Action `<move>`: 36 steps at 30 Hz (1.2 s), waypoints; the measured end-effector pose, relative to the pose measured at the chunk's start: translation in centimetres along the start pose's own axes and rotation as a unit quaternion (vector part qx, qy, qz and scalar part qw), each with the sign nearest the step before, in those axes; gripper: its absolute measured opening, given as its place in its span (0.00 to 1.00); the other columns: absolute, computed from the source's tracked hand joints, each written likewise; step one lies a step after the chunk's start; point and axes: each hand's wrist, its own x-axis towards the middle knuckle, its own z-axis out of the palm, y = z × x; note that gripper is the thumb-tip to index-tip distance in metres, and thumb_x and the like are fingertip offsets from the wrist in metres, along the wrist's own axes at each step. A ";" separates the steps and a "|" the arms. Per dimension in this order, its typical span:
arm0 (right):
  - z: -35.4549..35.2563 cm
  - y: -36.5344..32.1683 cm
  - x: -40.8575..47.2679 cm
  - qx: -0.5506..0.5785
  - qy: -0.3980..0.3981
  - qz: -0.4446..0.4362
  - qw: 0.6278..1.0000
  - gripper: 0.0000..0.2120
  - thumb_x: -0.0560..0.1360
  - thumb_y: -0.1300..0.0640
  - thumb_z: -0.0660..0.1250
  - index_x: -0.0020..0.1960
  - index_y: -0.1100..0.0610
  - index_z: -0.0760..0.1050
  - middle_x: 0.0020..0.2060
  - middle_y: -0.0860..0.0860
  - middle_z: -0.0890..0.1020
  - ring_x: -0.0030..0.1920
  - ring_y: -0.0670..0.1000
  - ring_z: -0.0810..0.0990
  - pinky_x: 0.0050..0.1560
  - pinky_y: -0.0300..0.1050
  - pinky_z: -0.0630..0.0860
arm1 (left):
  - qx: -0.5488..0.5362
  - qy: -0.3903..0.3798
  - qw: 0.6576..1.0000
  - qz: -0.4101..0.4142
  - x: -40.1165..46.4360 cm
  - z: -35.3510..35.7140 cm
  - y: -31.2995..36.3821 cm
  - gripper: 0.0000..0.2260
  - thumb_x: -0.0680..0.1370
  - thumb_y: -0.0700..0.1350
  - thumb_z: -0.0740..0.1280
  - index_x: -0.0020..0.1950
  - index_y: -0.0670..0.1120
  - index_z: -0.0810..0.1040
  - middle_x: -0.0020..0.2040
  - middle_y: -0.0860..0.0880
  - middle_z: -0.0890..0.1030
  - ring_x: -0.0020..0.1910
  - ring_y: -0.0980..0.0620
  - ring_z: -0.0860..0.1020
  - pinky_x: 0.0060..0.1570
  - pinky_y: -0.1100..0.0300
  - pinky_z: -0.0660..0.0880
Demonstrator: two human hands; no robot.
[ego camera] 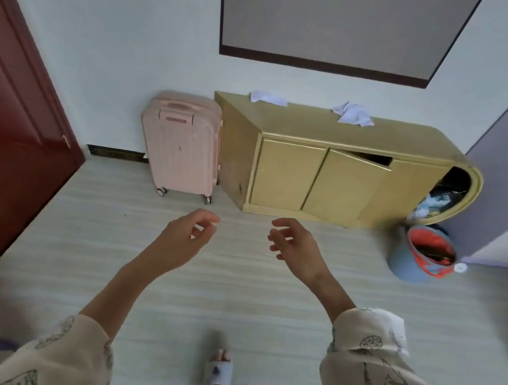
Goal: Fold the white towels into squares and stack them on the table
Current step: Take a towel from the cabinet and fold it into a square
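A pale pink hard-shell suitcase (181, 147) stands upright on its wheels against the white wall, just beside a dark red wooden door (12, 128). A round blue bucket (422, 256) with a red-orange liner sits on the light striped floor (233, 286) at the right. A grey rectangular panel with a dark border (339, 22) hangs on the wall. A white slipper (217, 376) covers one foot.

no readable text, labels, brands, numbers, or signs anywhere
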 end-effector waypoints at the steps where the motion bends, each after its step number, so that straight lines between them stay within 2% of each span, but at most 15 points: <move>1: -1.3 0.4 2.3 -0.001 0.004 0.001 1.000 0.10 0.78 0.56 0.62 0.58 0.55 0.72 0.48 0.54 0.79 0.43 0.51 0.80 0.50 0.51 0.77 | -0.003 -0.004 1.000 0.006 2.8 0.8 0.1 0.06 0.79 0.44 0.62 0.52 0.54 0.74 0.45 0.56 0.78 0.43 0.54 0.78 0.41 0.68 0.72; 4: -5.2 1.4 9.6 -0.008 0.020 -0.001 1.000 0.09 0.78 0.56 0.61 0.57 0.54 0.72 0.48 0.55 0.79 0.44 0.52 0.80 0.51 0.52 0.77 | -0.016 -0.011 1.000 0.023 11.7 3.6 0.7 0.06 0.78 0.43 0.62 0.50 0.55 0.73 0.44 0.56 0.77 0.42 0.54 0.78 0.42 0.65 0.72; 8: -11.0 1.9 18.8 -0.019 0.049 0.015 0.999 0.09 0.78 0.57 0.61 0.58 0.55 0.72 0.49 0.55 0.80 0.45 0.52 0.80 0.52 0.52 0.77 | -0.020 -0.039 0.998 0.039 23.1 7.0 2.2 0.05 0.79 0.42 0.61 0.53 0.50 0.73 0.44 0.53 0.77 0.40 0.58 0.77 0.38 0.69 0.71; 16: -21.9 4.9 34.0 -0.016 0.086 0.047 0.995 0.10 0.78 0.57 0.61 0.59 0.57 0.73 0.47 0.55 0.80 0.44 0.51 0.80 0.51 0.50 0.77 | 0.004 -0.093 0.995 0.041 41.9 13.6 5.1 0.07 0.79 0.42 0.62 0.56 0.46 0.75 0.43 0.53 0.78 0.39 0.57 0.78 0.39 0.68 0.73; 21: -28.1 8.2 45.4 -0.007 0.066 0.064 0.996 0.11 0.78 0.57 0.61 0.59 0.57 0.72 0.48 0.55 0.80 0.44 0.52 0.80 0.47 0.50 0.77 | 0.028 -0.107 0.994 0.022 53.4 18.4 6.0 0.07 0.79 0.44 0.61 0.57 0.48 0.74 0.45 0.52 0.78 0.40 0.58 0.77 0.38 0.70 0.70; 24: -32.4 9.9 52.0 0.002 0.058 0.064 0.996 0.11 0.78 0.58 0.61 0.59 0.58 0.72 0.47 0.54 0.80 0.43 0.51 0.79 0.44 0.46 0.77 | 0.027 -0.097 0.995 0.009 60.5 21.4 7.3 0.07 0.79 0.43 0.62 0.56 0.47 0.75 0.46 0.50 0.78 0.41 0.55 0.78 0.41 0.65 0.72; 29: -39.2 12.2 60.8 -0.009 0.039 0.075 0.996 0.09 0.78 0.57 0.61 0.57 0.56 0.72 0.45 0.51 0.80 0.42 0.50 0.79 0.48 0.48 0.76 | 0.011 -0.096 0.995 -0.028 69.1 26.4 9.5 0.07 0.78 0.42 0.63 0.55 0.46 0.76 0.46 0.50 0.79 0.41 0.51 0.78 0.43 0.63 0.73; 32: -42.2 13.6 65.7 -0.009 0.034 0.090 0.995 0.06 0.78 0.56 0.61 0.55 0.53 0.72 0.43 0.50 0.80 0.42 0.51 0.79 0.50 0.50 0.76 | 0.007 -0.118 0.992 -0.049 73.6 29.0 9.7 0.08 0.78 0.42 0.62 0.56 0.45 0.76 0.45 0.50 0.78 0.40 0.54 0.77 0.42 0.65 0.72; 36: -44.7 15.8 72.7 -0.007 0.026 0.114 0.993 0.05 0.78 0.57 0.61 0.53 0.52 0.72 0.43 0.52 0.80 0.39 0.50 0.79 0.50 0.50 0.76 | 0.002 -0.136 0.987 -0.084 80.7 31.9 8.5 0.06 0.78 0.41 0.62 0.54 0.45 0.75 0.43 0.49 0.77 0.40 0.52 0.76 0.44 0.61 0.71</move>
